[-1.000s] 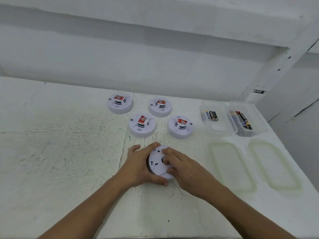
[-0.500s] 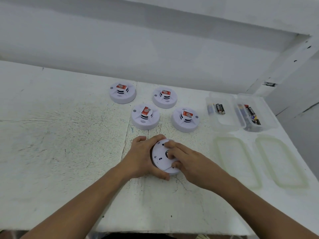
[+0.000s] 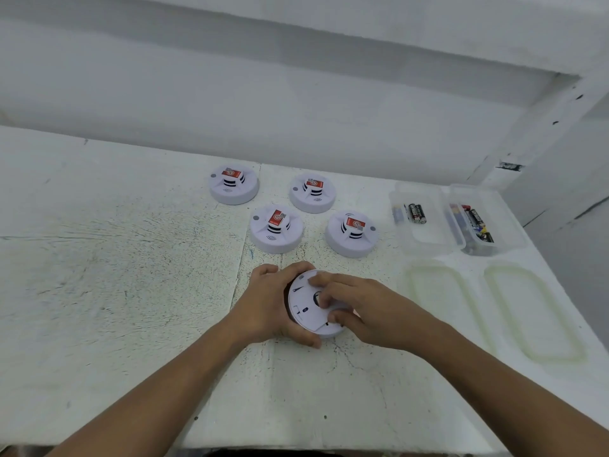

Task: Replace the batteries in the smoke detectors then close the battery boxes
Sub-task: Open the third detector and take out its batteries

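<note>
A white round smoke detector (image 3: 306, 308) lies back side up near the table's front, tilted a little toward the left. My left hand (image 3: 270, 305) wraps its left rim, thumb under the near edge. My right hand (image 3: 359, 308) rests on its back, fingertips pressed on the cover and thumb at the lower right rim. Several more detectors stand face up behind it, each with a red label: one at the far left (image 3: 234, 184), one at the back (image 3: 312, 192), one in the middle (image 3: 276, 228) and one on the right (image 3: 351, 233).
Two clear plastic boxes (image 3: 425, 239) (image 3: 507, 225) with batteries (image 3: 416, 213) (image 3: 474, 222) inside stand at the right. Their two lids (image 3: 441, 311) (image 3: 530, 311) lie flat in front of them. A white wall runs along the table's far edge.
The camera has tipped down slightly, so everything sits a bit higher in view. My right fingers have shifted on the detector's back; both hands stay on it.
</note>
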